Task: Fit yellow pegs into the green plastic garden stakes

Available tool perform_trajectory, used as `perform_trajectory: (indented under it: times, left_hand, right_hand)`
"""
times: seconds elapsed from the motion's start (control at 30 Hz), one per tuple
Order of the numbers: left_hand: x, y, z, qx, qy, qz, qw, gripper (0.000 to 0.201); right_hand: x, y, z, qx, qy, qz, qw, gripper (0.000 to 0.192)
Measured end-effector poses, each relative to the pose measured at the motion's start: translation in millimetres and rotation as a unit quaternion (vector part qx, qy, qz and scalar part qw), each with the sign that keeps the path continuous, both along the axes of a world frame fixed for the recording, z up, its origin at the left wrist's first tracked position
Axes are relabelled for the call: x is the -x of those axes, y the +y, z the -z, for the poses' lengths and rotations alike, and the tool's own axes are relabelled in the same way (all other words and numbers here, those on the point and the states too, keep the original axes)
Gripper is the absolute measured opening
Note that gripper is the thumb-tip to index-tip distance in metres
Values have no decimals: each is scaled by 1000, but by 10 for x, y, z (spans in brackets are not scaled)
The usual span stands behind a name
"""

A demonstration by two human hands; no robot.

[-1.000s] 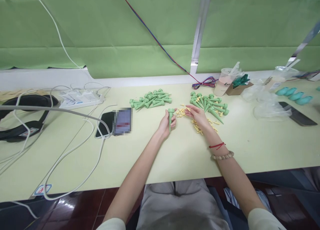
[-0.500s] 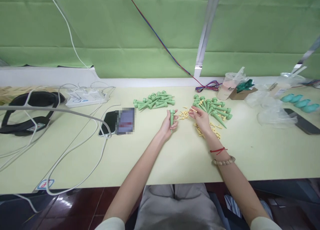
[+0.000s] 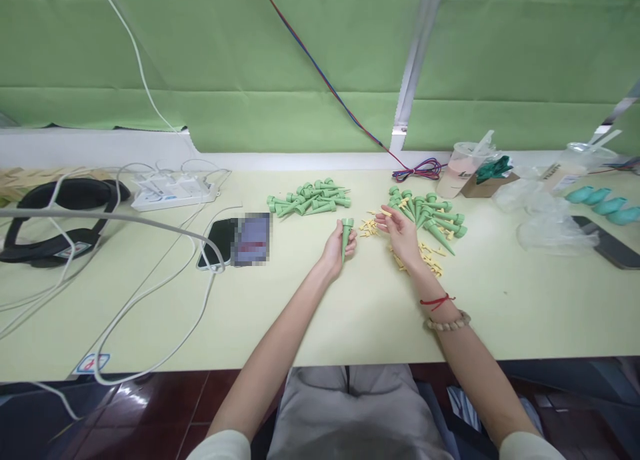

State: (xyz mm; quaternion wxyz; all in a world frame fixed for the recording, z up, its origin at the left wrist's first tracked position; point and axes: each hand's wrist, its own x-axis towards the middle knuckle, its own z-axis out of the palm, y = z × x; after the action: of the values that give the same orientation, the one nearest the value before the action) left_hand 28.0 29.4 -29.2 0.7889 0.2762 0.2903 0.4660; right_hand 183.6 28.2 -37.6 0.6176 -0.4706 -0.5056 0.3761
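Presently we find the left hand [image 3: 337,248] with its fingers wrapped around one green spike [image 3: 347,232], its wide cap at the far end and its point towards the wearer. We note the spike is held above the tabletop [image 3: 280,307], near its middle and between two piles. The right hand [image 3: 401,239] stands just to its right, apart from the spike, with thumb and fingertips pinched on one small yellow peg [image 3: 387,213]; the remaining fingers are loosely curled.

We record loose yellow pegs [image 3: 369,229] between the two hands, and a further scatter of pegs [image 3: 431,259] beside and partly behind the right wrist. A left pile of green spikes [image 3: 310,198] lies beyond the left hand. A right pile of green spikes [image 3: 424,210] lies beyond the right hand, with yellow pieces showing among it.

On the left we list a phone [image 3: 218,242], a white power strip [image 3: 173,194] and a black headset [image 3: 75,193]. At the right rear stands a cup [image 3: 456,170] beside a small cardboard box [image 3: 487,187].
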Motion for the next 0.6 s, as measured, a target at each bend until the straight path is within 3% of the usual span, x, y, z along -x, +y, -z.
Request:
perform_trajectory:
  times: [0.17,0.27,0.4,0.6]
  left_hand:
    - [-26,-11,7,-15,13,-20,1000,34]
    - [-42,-22,11,-32,17,-42,998,33]
    - [-59,-25,18,-44,20,-62,997,30]
    - [-83,-34,-2,-51,6,-64,997,24]
  right_hand:
    - [72,-69,-57,-43,-61,40,996,31]
    - [153,-122,-97,-46,-55,14,997,26]
    - [236,-160,-133,-17,-15,-8,1000,23]
    - [235,-146,-143,32,45,-24,998,33]
